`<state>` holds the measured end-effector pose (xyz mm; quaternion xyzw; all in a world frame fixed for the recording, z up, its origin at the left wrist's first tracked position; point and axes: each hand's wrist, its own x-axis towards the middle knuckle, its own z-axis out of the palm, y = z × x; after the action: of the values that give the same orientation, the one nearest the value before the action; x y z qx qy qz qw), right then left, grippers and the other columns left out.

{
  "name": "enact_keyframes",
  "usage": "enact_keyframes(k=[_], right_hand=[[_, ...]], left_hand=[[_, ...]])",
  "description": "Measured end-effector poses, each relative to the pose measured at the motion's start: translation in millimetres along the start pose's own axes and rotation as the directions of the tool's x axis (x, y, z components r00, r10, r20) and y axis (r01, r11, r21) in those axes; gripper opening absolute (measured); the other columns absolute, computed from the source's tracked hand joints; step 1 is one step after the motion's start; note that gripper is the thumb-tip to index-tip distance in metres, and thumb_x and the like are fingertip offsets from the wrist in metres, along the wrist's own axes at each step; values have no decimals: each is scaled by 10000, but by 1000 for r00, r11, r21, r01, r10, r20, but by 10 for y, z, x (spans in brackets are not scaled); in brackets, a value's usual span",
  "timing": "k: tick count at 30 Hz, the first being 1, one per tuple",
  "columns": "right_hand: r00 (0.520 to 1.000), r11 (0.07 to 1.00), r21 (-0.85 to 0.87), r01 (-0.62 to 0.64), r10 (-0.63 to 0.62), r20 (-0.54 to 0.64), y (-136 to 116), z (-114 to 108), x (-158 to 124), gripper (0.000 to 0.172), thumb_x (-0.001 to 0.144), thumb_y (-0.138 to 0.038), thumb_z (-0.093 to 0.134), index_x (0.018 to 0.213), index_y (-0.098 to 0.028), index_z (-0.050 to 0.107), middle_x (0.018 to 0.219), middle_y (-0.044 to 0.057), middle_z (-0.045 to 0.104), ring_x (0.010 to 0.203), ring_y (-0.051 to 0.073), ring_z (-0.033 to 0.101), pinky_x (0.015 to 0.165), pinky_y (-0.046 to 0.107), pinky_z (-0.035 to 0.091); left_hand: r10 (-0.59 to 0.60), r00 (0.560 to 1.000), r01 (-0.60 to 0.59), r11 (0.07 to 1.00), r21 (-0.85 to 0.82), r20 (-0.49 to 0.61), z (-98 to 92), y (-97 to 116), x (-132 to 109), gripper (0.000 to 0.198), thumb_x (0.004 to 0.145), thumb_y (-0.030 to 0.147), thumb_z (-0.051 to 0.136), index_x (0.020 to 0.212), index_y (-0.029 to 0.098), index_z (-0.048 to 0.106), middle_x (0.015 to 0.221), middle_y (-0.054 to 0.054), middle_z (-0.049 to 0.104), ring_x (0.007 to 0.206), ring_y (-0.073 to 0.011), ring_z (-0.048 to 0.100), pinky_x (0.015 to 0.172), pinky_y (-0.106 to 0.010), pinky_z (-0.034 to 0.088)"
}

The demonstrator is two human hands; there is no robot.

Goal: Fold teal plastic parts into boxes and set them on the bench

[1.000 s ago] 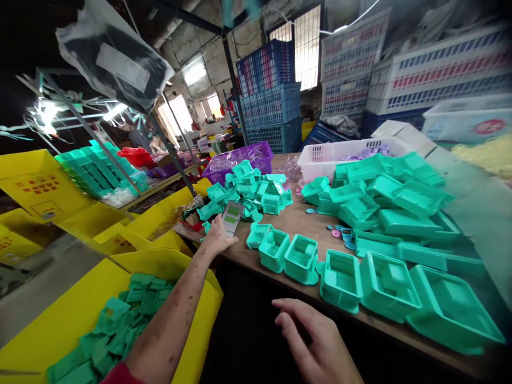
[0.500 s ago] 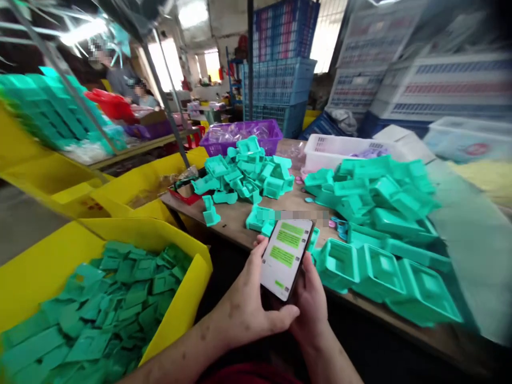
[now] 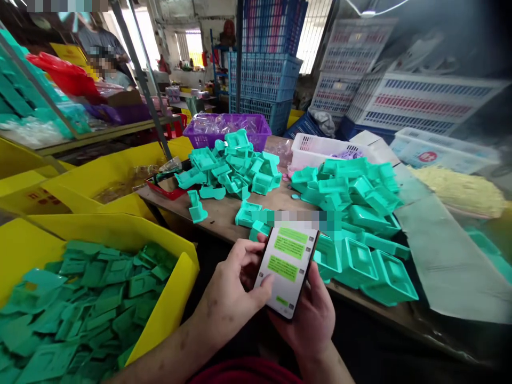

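phone [image 3: 287,269]: flat glossy slab, lit screen with green message bubbles, tilted, in front of the table edge.
right hand [image 3: 310,314]: cradles phone from beneath, fingers wrapped round its right side.
left hand [image 3: 232,290]: grips left edge, thumb on screen.
trays [image 3: 360,266]: teal moulded plastic, rectangular, on wooden table [image 3: 224,213].
bin [image 3: 168,314]: yellow, holds flat teal lids.

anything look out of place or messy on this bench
One thing: both hands, left hand and right hand, hold a phone showing chat bubbles. The teal trays lie in loose, tilted heaps on the table.

Both hands [image 3: 236,298] holding phone [image 3: 287,269], teal trays [image 3: 352,213] on table, possibly lids in yellow bin [image 3: 176,304]
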<state>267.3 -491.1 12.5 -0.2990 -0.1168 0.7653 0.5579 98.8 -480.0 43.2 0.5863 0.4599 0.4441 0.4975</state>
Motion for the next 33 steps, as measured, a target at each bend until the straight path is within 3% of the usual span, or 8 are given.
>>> enact_keyframes(k=[4,7,9,12,16,20,26,33], right_hand=[[997,999,9,40,-41,70,22,48,-12,664,920,-816,936,1377,-333,941,1549,96,857,1517,454,776,1360,706,573],[988,997,43,62,-67,137,-13,55,-48,650,1084,-762,791,1593,-360,832,1642,96,805,1545,419,758,1320,697,611],[980,997,56,45,-55,193,-44,39,-85,627,1161,-735,691,1660,-364,779,1652,110,795,1463,392,806,1220,656,684],[955,999,26,-34,25,295,-72,17,-147,675,1182,-766,626,1610,-280,815,1474,176,870,1142,346,898,987,507,751],[927,987,-44,-153,159,339,-60,29,-221,799,1105,-857,689,1546,-207,835,1252,197,914,896,300,902,870,384,719],[947,984,-59,-170,180,266,-35,67,-264,798,1115,-867,638,1519,-205,829,1234,194,913,830,294,894,806,386,719],[941,976,-115,-187,211,264,-41,85,-276,868,1081,-884,690,1538,-158,819,1216,210,917,875,289,900,881,369,707],[930,975,-74,-209,222,294,-98,50,-262,804,1068,-790,634,1517,-154,834,1275,223,904,872,298,890,732,321,683]], left_hand=[[11,1000,-15,988,155,28,-55,82,-20,619,929,336,944,1477,307,657,1374,-56,841,1164,-262,845,931,-379,688],[169,982,-123,907,403,-81,-207,159,30,536,945,391,894,1445,277,734,1597,-134,651,1322,-321,743,1062,-485,657],[231,966,-149,868,474,-120,-322,204,108,460,1021,407,806,1452,261,741,1552,-140,652,1261,-306,717,1048,-496,633],[169,985,-151,915,375,-16,-431,261,237,442,1128,420,715,1547,282,698,1404,-88,759,1145,-252,734,975,-434,624],[177,981,-191,947,259,76,-413,314,322,509,1170,374,712,1670,310,639,1450,-63,792,1237,-230,769,1005,-361,645],[176,983,-185,957,223,60,-337,353,336,360,1175,394,740,1522,296,742,1337,-49,836,1213,-232,788,971,-323,655],[129,991,-121,977,176,-36,-281,375,383,211,1107,354,829,1273,234,779,1066,-8,819,969,-175,778,855,-273,645],[114,992,-120,986,115,52,-353,320,369,316,1193,467,725,1412,240,746,1215,-48,835,982,-186,811,814,-290,665]])
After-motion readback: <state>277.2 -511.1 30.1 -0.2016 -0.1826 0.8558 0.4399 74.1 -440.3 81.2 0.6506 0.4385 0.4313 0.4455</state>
